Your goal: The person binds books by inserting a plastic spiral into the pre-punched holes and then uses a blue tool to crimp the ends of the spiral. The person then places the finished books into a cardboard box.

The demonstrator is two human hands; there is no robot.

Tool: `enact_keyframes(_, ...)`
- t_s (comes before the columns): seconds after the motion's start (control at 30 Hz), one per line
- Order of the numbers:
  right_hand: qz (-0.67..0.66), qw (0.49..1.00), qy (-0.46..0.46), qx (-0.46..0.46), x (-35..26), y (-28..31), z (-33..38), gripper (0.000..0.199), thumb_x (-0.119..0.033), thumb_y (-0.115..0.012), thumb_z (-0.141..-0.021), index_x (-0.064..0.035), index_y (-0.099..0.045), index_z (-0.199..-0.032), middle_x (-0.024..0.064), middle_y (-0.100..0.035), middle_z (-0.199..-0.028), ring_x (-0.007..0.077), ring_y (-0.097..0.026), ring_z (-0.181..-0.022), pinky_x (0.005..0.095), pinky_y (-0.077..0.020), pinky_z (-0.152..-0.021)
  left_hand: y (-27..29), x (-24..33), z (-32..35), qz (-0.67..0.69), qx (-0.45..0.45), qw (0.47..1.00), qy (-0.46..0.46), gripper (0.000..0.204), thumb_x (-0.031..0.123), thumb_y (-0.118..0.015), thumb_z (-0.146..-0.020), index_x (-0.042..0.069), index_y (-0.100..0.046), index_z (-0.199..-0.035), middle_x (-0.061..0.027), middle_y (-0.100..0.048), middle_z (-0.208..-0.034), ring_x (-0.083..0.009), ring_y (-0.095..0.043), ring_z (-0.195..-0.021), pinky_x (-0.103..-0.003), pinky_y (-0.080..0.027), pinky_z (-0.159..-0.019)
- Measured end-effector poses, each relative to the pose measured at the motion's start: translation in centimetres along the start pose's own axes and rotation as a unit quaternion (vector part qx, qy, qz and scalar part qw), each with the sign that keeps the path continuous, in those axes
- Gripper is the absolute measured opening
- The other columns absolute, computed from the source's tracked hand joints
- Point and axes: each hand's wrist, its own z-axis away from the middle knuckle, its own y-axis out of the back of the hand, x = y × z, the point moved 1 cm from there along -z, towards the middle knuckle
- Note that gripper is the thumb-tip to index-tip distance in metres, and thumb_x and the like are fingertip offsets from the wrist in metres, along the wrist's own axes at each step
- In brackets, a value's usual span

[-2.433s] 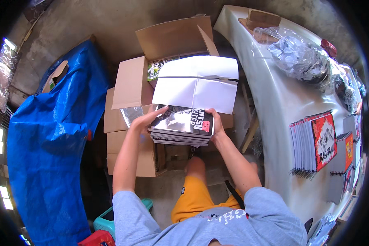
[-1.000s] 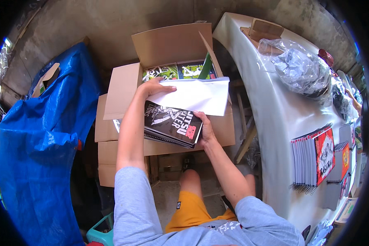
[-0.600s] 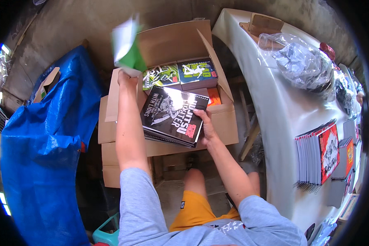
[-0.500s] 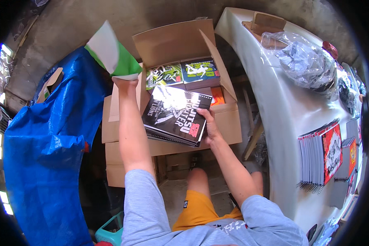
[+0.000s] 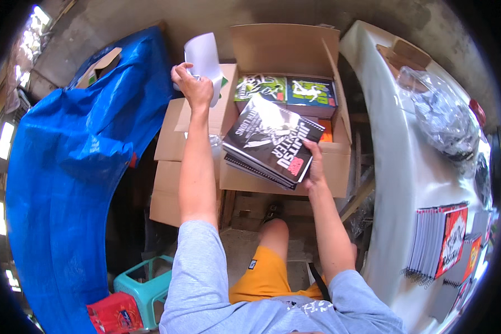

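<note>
My right hand [image 5: 315, 163] grips the near right corner of a stack of black spiral notebooks [image 5: 273, 139], tilted over the front of an open cardboard box [image 5: 284, 167]. The top cover has white and red print. Up and to the left, my left hand [image 5: 195, 86] pinches a curled white sheet [image 5: 203, 54] with some green at its lower edge. Inside the box lie notebooks with a green-and-black cover [image 5: 260, 89] and notebooks with a dark blue cover [image 5: 312, 93]. An orange item [image 5: 325, 130] shows beside the held stack.
More closed cardboard boxes [image 5: 167, 183] stand left of the open one. A blue tarp [image 5: 67, 183] covers a surface at left. On the white table [image 5: 384, 139] at right lie clear plastic bags [image 5: 440, 111] and upright spiral notebooks [image 5: 437, 242]. A teal stool [image 5: 150, 286] and red packet [image 5: 117, 313] are at lower left.
My view has shifted, so the boxes appear further right. In my left hand the sheet has turned from its green-and-white face to a curled white one. My right hand keeps the notebooks.
</note>
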Motion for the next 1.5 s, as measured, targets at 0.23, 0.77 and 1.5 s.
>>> enact_keyframes(0.23,0.003,1.0,-0.002,0.006,0.1,-1.1,0.9,0.036,-0.021,-0.064,-0.073,-0.0104,-0.046,-0.102,0.0082,-0.057,-0.091,0.0202,-0.062,-0.081,0.036,-0.056,-0.072,2.9,1.3,-1.0,0.105,0.019,0.99,0.09,0.017,0.018,-0.056,-0.072,0.005,-0.065,-0.078,-0.0108,-0.062,-0.061,-0.0255,-0.061,-0.057,-0.036,-0.048,-0.064)
enact_keyframes(0.77,0.002,1.0,0.031,0.004,-0.5,-0.3,0.4,0.05,-0.017,-0.066,-0.071,-0.0131,-0.037,-0.112,0.009,-0.053,-0.096,0.0197,-0.059,-0.085,0.0356,-0.0535,-0.074,-2.1,1.0,2.5,-0.02,-0.297,0.937,0.184,0.087,0.072,-0.041,-0.078,0.011,-0.024,-0.139,-0.02,-0.028,-0.14,-0.0336,-0.023,-0.132,-0.049,-0.016,-0.105)
enact_keyframes(1.5,0.09,0.994,-0.013,0.057,0.9,0.2,15.8,0.048,-0.013,-0.058,-0.074,-0.0123,-0.038,-0.118,0.0122,-0.05,-0.108,0.0243,-0.057,-0.096,0.0418,-0.0512,-0.083,19.9,-0.6,22.4,0.399,-0.5,0.44,0.63,0.053,0.035,-0.057,-0.071,0.001,-0.054,-0.113,-0.0126,-0.061,-0.109,-0.0245,-0.06,-0.097,-0.038,-0.049,-0.086)
